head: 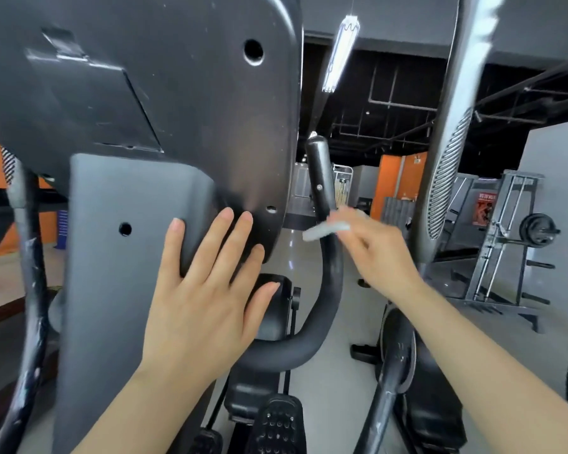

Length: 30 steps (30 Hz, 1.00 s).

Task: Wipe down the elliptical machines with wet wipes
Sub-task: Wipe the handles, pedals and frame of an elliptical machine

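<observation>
Nearest the camera, two bare forearms reach in from the bottom edge. The left hand (pixel 207 286) lies flat with fingers straight and spread, palm pressed against the back of the elliptical console housing (pixel 138 103), where the dark upper shell meets the grey column cover (pixel 112 257). Its thumb points right over a black pad below. The right hand (pixel 379 257) is motion-blurred; its fingers pinch a folded white wet wipe (pixel 325 229), which sits against the black curved handlebar (pixel 328 267) just under the upright grip section (pixel 320 178). Below the hands, black foot pedals (pixel 276 421) and the machine's frame show. At right, a silver ribbed moving arm (pixel 450 178) rises past the wrist. Farther back: grey floor, a weight rack with a plate-loaded barbell (pixel 538 229), orange wall panels (pixel 397 178), dark ceiling with a tube light (pixel 340 54).
</observation>
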Each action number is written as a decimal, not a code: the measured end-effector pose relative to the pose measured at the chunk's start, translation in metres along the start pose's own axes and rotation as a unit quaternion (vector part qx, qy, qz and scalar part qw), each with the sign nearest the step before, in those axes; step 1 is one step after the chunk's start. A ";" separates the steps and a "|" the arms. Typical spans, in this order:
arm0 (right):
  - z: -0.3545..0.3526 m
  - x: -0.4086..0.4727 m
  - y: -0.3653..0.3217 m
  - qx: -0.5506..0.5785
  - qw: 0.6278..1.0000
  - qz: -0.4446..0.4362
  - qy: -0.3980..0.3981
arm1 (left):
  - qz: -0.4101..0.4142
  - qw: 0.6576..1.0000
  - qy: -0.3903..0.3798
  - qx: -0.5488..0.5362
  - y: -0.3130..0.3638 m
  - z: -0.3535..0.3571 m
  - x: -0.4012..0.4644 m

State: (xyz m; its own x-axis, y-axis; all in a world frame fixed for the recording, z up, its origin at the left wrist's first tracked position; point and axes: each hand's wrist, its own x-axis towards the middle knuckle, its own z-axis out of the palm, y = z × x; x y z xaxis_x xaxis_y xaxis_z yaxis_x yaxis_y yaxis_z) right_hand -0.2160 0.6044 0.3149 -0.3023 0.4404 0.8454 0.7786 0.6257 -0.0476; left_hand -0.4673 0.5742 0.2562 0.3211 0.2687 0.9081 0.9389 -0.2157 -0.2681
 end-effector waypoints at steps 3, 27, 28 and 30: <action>-0.007 0.072 -0.002 -0.068 0.986 -0.056 0.140 | 0.003 1.000 0.000 0.016 0.001 0.001 0.001; 0.076 -0.089 0.051 -0.072 0.992 0.096 0.044 | 0.019 1.000 0.003 0.023 0.000 0.001 0.002; 0.075 -0.097 0.046 -0.040 0.989 0.142 0.025 | 0.025 0.999 0.001 0.023 0.000 0.001 0.001; 0.068 -0.102 0.034 -0.004 0.981 0.192 -0.006 | 0.038 0.999 -0.001 0.020 0.000 -0.001 0.000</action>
State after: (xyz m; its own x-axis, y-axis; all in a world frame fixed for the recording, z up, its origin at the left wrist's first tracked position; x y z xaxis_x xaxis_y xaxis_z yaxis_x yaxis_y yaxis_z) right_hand -0.1960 0.6247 0.1910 0.0081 0.6506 0.7593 0.8409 0.4066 -0.3573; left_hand -0.4674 0.5734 0.2570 0.3918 0.2552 0.8840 0.9161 -0.1975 -0.3490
